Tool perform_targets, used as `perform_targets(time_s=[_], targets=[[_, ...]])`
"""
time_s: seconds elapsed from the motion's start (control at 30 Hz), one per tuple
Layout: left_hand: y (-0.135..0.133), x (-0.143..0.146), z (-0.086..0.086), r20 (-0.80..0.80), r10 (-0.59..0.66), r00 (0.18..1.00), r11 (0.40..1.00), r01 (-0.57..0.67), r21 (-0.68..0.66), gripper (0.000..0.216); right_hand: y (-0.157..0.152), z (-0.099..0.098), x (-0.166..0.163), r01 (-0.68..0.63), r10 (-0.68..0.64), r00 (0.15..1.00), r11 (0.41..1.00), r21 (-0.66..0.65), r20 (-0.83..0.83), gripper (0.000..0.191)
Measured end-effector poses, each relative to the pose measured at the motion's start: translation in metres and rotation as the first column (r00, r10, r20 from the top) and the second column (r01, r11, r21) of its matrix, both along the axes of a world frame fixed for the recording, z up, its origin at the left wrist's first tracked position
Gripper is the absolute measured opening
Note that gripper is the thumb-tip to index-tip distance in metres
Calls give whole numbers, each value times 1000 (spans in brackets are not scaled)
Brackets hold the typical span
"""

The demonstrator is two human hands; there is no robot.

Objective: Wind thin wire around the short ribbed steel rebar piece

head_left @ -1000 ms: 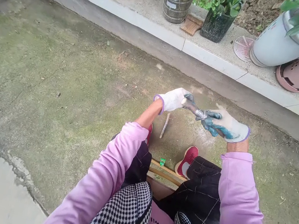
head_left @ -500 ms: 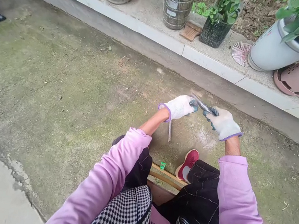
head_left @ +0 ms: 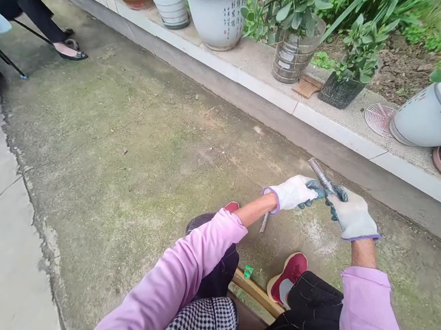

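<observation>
Between the two white knit gloves with blue-green palms, left hand and right hand both close their fingers on a short grey ridged metal rod tilting up-left beyond them, a thin grey stick lying on mossy concrete ground below the left hand.

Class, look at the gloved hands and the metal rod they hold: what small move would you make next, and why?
Probably twist the threaded metal rod a little further. The left hand and the right hand both grip its lower end close together, and its free end sticks up and away from them, so a short opposing turn seems the likely move.
</observation>
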State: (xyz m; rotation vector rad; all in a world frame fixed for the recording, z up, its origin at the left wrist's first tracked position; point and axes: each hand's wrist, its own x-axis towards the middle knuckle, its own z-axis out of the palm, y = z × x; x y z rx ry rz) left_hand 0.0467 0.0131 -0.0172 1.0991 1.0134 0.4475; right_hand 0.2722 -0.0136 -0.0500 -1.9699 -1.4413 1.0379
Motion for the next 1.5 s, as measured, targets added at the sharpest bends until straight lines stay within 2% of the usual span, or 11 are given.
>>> perform_targets(time_s=[0.1, 0.2, 0.43, 0.53, 0.63, 0.73, 0.87, 1.13, 1.27, 1.37, 1.5], targets=[[2, 0, 8, 68, 65, 996, 995, -59, -82, 23, -4, 11, -13, 193, -185, 924, 981, -8, -334, 48], [4, -4, 18, 66, 72, 995, 993, -66, -96, 23, -6, 22, -22, 272, -225, 787, 962, -4, -574, 60], [20, -16, 23, -14, 137, 991, 991, -137, -3, 29, -13, 40, -20, 235, -148, 674, 972, 21, -724, 66], [28, -16, 21, -1, 130, 992, 991, -130, 12, 23, -26, 50, -17, 124, -61, 703, 991, 38, -708, 72], [34, -13, 22, -5, 122, 993, 992, -122, 34, 24, -37, 59, -10, -106, 56, 754, 994, -38, -655, 69], [35, -14, 25, -34, 46, 998, 997, -44, 62, 22, -41, 64, -1, -315, 158, 794, 933, -174, -588, 60], [34, -23, 31, -133, -50, 990, 992, 64, 108, 13, -35, 59, 2, -405, 224, 852, 855, -325, -472, 56], [26, -25, 31, -250, -20, 968, 982, 66, 178, 23, -14, 30, -13, -284, 312, 950, 876, -389, 9, 14], [24, -24, 27, -231, 35, 972, 973, 20, 231, 19, -6, 28, -13, -160, 208, 965, 949, -271, 157, 18], [19, -22, 28, -200, 33, 979, 984, 2, 176, 24, -5, 28, -11, -16, 40, 990, 985, -174, 137, 22], [11, -17, 36, -119, 8, 993, 998, 0, 69, 19, -10, 28, -11, 88, -102, 980, 992, -90, -169, 43]])
